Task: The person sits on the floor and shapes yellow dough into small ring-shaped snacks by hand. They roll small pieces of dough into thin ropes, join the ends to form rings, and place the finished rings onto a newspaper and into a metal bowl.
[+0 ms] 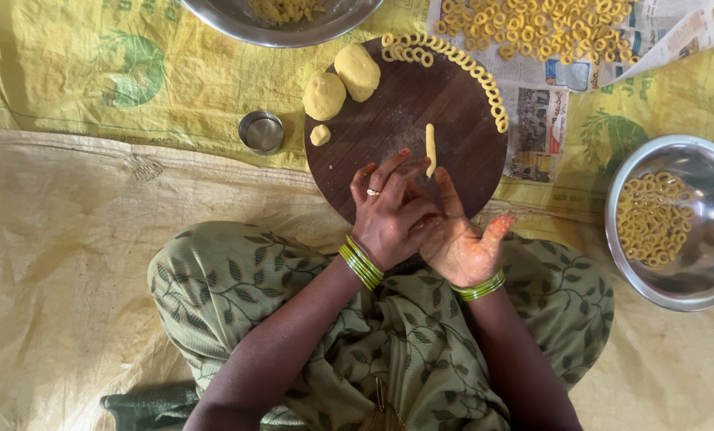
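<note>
Left hand over right hand, thin dough strip on round wooden board, dough balls

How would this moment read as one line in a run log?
left hand: laid over right palm | right hand: palm up, fingertip touching thin yellow dough stick | round dark wooden board: dough balls, ring row

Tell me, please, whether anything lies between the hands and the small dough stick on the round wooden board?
Nothing visible does. The dough stick lies alone on the board, just above the left hand and right hand; the fingertips nearly reach it.
</note>
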